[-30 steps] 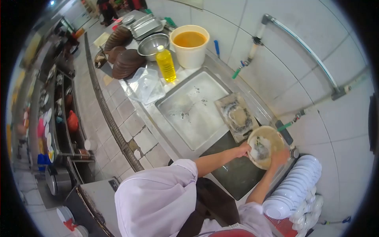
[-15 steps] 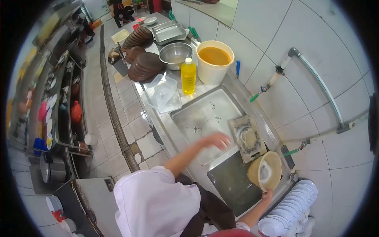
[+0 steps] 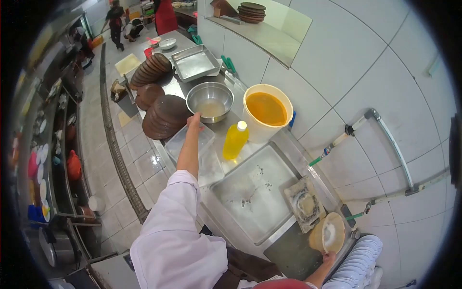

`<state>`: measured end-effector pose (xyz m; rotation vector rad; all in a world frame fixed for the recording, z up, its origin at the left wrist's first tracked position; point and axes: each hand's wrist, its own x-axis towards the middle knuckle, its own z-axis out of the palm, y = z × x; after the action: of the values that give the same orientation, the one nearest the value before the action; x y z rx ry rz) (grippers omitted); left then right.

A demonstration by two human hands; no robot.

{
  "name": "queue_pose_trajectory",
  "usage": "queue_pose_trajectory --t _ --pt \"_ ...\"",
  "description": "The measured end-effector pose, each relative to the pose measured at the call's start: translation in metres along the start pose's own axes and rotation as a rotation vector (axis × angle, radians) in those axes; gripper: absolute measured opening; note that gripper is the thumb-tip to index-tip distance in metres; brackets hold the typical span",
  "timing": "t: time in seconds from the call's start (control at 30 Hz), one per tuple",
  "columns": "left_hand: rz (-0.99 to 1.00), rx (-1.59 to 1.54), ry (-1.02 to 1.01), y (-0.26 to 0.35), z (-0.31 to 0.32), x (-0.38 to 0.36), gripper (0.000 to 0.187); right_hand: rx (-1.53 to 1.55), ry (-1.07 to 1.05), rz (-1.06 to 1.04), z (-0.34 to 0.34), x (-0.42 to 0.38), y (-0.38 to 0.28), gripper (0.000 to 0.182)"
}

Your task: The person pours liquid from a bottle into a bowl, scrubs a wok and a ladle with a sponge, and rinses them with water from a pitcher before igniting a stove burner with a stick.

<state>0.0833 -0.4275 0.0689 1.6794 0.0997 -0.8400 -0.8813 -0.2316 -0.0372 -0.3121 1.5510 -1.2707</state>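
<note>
My right hand (image 3: 329,257) grips the lower rim of a tan soapy bowl (image 3: 327,233), tilted on edge over the dark sink basin (image 3: 288,253). My left hand (image 3: 194,119) is stretched far forward, at the near rim of a steel mixing bowl (image 3: 210,101) and just above a clear plastic container (image 3: 190,140). It holds nothing that I can see. A yellow bottle (image 3: 235,140) stands to the right of that arm. A dirty sponge pad (image 3: 304,203) lies on the steel tray (image 3: 252,192) beside the tan bowl.
A white bucket of orange liquid (image 3: 267,111) stands against the tiled wall. Stacks of brown plates (image 3: 161,115) lie left of the steel bowl. White bowls (image 3: 358,267) are stacked at the lower right. A faucet pipe (image 3: 390,139) runs along the wall. People stand at the far end.
My left hand left the tan bowl, swept across the steel tray, then reached forward to the steel mixing bowl. My right hand now holds the tan bowl alone, lower in view.
</note>
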Motion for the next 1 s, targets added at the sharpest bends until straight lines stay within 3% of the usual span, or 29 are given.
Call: queue_pose_trajectory --t 0.07,0.13,0.17,0.23,0.27,0.33,0.43,0.5,0.53,0.6,0.7,0.77,0.83,0.93,1.0 --pt "0.022 0.163 0.105 0.003 0.006 0.012 0.043 0.010 0.005 0.018 -0.002 0.005 0.001 0.034" --pt "0.339 0.578 0.383 0.001 0.011 0.015 0.027 0.090 0.053 -0.070 0.005 -0.008 0.002 0.032" --pt "0.338 0.583 0.380 0.006 0.012 0.016 0.027 0.090 0.058 -0.068 0.013 -0.009 0.000 0.032" --pt "0.218 0.268 0.142 0.015 0.008 0.010 0.024 -0.025 0.240 -0.003 0.003 0.001 0.006 0.029" --pt "0.205 0.184 0.116 0.013 0.010 0.021 0.023 -0.382 0.101 -0.237 -0.016 0.008 0.017 0.029" --pt "0.225 0.112 0.124 0.010 0.013 0.043 0.022 -0.761 -0.035 -0.440 -0.063 0.042 0.040 0.029" --pt "0.300 0.163 0.161 0.017 0.013 0.021 0.022 -0.123 0.101 -0.138 -0.065 0.057 0.046 0.035" --pt "0.564 0.415 0.360 0.022 0.010 0.003 0.022 0.123 0.296 -0.050 -0.021 0.023 0.032 0.034" --pt "0.568 0.432 0.359 0.024 0.009 0.000 0.022 0.125 0.304 -0.035 -0.020 0.013 0.030 0.034" --pt "0.760 0.414 0.412 0.033 0.008 -0.004 0.030 0.058 0.152 -0.020 -0.020 0.014 0.022 0.034" --pt "0.694 0.348 0.490 0.050 0.002 -0.010 0.037 0.007 0.117 0.019 -0.003 0.001 0.009 0.032" --pt "0.629 0.304 0.421 0.052 -0.012 0.055 0.041 0.041 0.110 -0.008 -0.003 0.001 0.010 0.031" --pt "0.547 0.061 0.268 0.071 -0.033 -0.021 0.041 0.126 0.078 -0.048 -0.017 0.015 0.017 0.032" --pt "0.590 -0.121 0.129 0.072 -0.082 -0.020 0.035 0.139 0.086 -0.026 -0.040 0.035 0.023 0.035" --pt "0.570 -0.164 0.065 0.067 -0.113 -0.055 0.032 0.043 -0.070 -0.081 -0.052 0.042 0.030 0.035"
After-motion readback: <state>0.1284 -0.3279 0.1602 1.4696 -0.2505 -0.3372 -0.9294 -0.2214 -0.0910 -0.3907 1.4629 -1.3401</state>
